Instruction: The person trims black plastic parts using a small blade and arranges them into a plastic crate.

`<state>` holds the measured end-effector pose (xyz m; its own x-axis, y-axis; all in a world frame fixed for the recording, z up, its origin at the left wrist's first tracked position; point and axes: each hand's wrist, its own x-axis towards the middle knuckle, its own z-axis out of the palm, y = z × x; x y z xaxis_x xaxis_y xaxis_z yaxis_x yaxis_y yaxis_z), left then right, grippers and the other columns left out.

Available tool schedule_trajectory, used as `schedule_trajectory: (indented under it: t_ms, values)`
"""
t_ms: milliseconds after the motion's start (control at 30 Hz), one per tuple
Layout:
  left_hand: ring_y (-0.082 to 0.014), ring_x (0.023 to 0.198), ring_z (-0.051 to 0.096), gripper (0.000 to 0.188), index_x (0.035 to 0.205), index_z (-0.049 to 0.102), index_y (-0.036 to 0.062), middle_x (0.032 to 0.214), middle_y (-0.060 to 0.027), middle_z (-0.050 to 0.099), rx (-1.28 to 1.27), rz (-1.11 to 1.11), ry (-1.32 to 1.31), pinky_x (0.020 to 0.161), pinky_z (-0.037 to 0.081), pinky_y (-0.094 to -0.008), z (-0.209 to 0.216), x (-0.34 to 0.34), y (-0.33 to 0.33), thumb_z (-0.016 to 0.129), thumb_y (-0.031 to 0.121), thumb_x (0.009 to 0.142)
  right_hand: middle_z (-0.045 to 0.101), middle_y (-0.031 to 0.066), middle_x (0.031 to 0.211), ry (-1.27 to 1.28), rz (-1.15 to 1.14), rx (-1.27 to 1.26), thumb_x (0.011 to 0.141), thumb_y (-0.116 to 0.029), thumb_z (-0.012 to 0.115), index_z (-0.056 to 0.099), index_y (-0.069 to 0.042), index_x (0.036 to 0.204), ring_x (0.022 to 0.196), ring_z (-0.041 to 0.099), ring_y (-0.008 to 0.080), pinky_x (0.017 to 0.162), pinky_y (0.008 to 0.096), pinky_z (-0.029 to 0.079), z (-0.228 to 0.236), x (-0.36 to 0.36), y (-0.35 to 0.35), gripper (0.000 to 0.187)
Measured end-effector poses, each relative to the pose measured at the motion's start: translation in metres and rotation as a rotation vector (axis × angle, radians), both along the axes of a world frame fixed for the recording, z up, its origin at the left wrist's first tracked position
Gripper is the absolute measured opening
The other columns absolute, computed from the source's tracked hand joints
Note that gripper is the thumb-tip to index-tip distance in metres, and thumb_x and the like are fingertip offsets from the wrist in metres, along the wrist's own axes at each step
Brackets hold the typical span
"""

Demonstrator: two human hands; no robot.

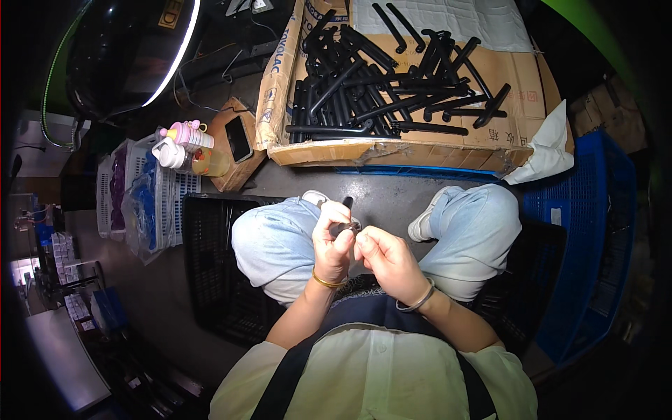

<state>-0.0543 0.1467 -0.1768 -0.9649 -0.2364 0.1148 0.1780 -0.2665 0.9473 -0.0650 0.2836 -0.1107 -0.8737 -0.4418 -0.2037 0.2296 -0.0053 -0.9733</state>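
In front of my lap, my left hand (331, 241) is closed round a black tubular handle (348, 201), one end poking out beyond the fingers. Beside it, thumb and fingertips of my right hand (389, 262) are pinched together at the handle's near end. Whatever lies between those right fingertips is too small to make out. Farther off, a heap of similar black handles (343, 94), some with a bent end, lies in a cardboard tray (392, 155).
Left of the tray, a phone (239, 138) rests on a small wooden box (231, 175) next to drink bottles (210, 162). A white basket (168, 210) with plastic bags stands farther left. Black crates (217, 280) flank my legs, and a blue crate (577, 245) sits at the right.
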Motion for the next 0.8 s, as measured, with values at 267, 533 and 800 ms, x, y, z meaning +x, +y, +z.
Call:
schedule_trajectory:
  t_ms: [267, 533, 800]
  values:
    - [-0.0163, 0.086, 0.043, 0.034, 0.089, 0.052, 0.0073, 0.091, -0.0046, 0.045, 0.457, 0.006, 0.115, 0.083, 0.032, -0.0288, 0.000, -0.004, 0.008, 0.067, 0.037, 0.084, 0.043, -0.0076, 0.064, -0.253, -0.129, -0.145, 0.104, -0.027, 0.047, 0.053, -0.006, 0.093, 0.050, 0.035, 0.0000, 0.043, 0.0170, 0.029, -0.017, -0.014, 0.006, 0.024]
    - [-0.0149, 0.086, 0.040, 0.035, 0.090, 0.050, 0.0060, 0.092, -0.0037, 0.043, 0.384, 0.019, 0.080, 0.082, 0.032, -0.0286, -0.006, -0.003, 0.003, 0.065, 0.037, 0.083, 0.060, 0.0019, 0.085, -0.096, -0.133, -0.178, 0.095, -0.011, 0.061, 0.057, 0.000, 0.093, 0.080, 0.054, 0.0056, 0.071, 0.0222, 0.046, -0.005, -0.032, -0.017, 0.012]
    - [-0.0142, 0.085, 0.039, 0.038, 0.089, 0.050, 0.0056, 0.090, -0.0045, 0.042, 0.388, 0.000, 0.097, 0.079, 0.031, -0.0281, -0.005, -0.004, 0.000, 0.067, 0.039, 0.082, 0.045, -0.0078, 0.066, -0.127, -0.113, -0.205, 0.100, -0.020, 0.055, 0.058, -0.007, 0.093, 0.052, 0.035, -0.0016, 0.045, 0.0166, 0.026, -0.003, -0.020, -0.008, 0.015]
